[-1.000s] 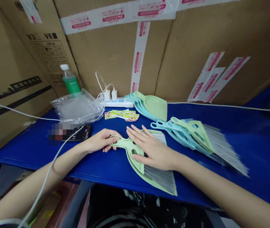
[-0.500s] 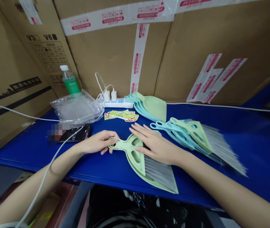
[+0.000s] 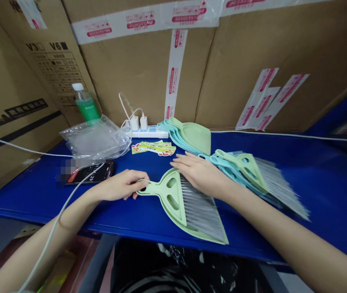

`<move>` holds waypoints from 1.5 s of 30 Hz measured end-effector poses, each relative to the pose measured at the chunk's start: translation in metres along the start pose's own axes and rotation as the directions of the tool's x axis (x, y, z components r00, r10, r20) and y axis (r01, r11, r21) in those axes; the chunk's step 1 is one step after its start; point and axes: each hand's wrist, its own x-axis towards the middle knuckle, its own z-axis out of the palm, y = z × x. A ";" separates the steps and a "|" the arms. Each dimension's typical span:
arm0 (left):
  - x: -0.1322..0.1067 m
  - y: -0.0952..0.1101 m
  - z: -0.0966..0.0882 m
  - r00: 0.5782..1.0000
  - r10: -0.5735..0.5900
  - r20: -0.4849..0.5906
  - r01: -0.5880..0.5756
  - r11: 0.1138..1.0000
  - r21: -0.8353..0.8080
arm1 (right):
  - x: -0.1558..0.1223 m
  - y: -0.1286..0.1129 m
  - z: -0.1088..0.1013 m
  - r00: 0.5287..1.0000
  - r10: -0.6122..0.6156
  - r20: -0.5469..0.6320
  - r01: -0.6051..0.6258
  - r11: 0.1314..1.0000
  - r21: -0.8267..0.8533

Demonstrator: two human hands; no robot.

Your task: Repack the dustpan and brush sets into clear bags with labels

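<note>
A light green hand brush (image 3: 173, 198) with grey bristles lies nested on a matching green dustpan (image 3: 173, 221), near the table's front edge. Thumb and fingers of my left hand (image 3: 126, 184) close around the end of their stacked handles. My right hand (image 3: 199, 175) rests with its fingers stretched out, over the far edge of the bristles and pan, which it partly hides. Just beyond its wrist is a pile of blue brushes (image 3: 232, 173) topped by a green brush (image 3: 251, 171). Behind it, several blue dustpans (image 3: 176, 140) lie stacked under a green dustpan (image 3: 196, 136).
Printed labels (image 3: 153, 148) lie fanned out near a power strip (image 3: 155, 132) with white chargers. On the left are clear plastic bags (image 3: 97, 140), a green bottle (image 3: 87, 108), and a phone (image 3: 95, 174) under a white cable. Cardboard boxes (image 3: 149, 73) wall off the table's back.
My right hand has slid up and away across the brush, so more bristles and both handle slots show. My left hand keeps its hold on the handles. The view has shifted slightly.
</note>
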 end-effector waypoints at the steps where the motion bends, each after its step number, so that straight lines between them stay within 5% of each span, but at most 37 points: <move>1: 0.000 0.000 0.000 1.000 0.004 0.001 -0.004 1.000 0.013 | 0.003 0.002 -0.002 1.000 -0.001 -0.013 0.000 0.999 -0.035; 12: -0.004 0.004 -0.003 1.000 -0.005 0.020 0.004 0.997 0.071 | 0.063 0.011 -0.008 0.981 0.095 0.170 -0.046 0.961 -0.273; 24: -0.003 0.002 -0.003 1.000 0.012 0.015 -0.013 0.997 0.072 | 0.054 0.014 -0.017 0.980 0.121 0.159 -0.075 0.961 -0.265; 34: -0.005 0.004 -0.003 1.000 0.006 0.009 -0.007 0.996 0.086 | 0.016 0.010 -0.040 0.989 0.062 0.133 -0.073 0.994 0.076; 40: -0.005 0.004 -0.003 1.000 0.008 0.018 -0.010 0.997 0.082 | -0.013 0.015 -0.045 0.996 0.054 0.077 -0.077 0.935 0.346; 45: -0.005 0.005 -0.004 1.000 -0.005 0.024 0.003 0.997 0.082 | -0.020 0.014 -0.057 0.982 0.035 0.185 -0.114 0.892 0.437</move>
